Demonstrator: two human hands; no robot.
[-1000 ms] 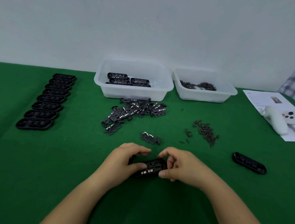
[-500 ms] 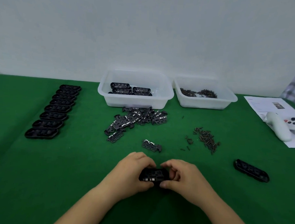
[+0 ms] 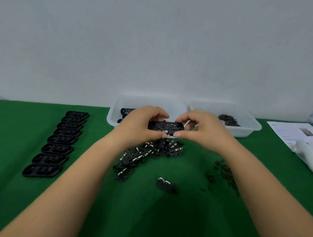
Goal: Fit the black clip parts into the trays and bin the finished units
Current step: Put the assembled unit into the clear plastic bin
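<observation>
A black tray unit with a clip part in it [image 3: 166, 127] is held up between both hands, in front of the near wall of the left clear bin [image 3: 115, 105]. My left hand [image 3: 141, 125] grips its left end and my right hand [image 3: 203, 129] pinches its right end. Finished black units [image 3: 126, 111] lie in that bin, partly hidden by my left hand. A heap of loose clip parts [image 3: 147, 153] lies on the green table below the hands. One single clip part [image 3: 166, 185] lies nearer me.
A row of several empty black trays [image 3: 57, 142] runs along the left. The right clear bin [image 3: 248, 129] holds dark screws, and more screws [image 3: 225, 173] are scattered by my right forearm. A paper sheet [image 3: 293, 135] and a white controller [image 3: 308, 155] lie at the far right.
Both hands have lifted the unit from low near me and carried it forward to the left bin. The camera has tilted upward.
</observation>
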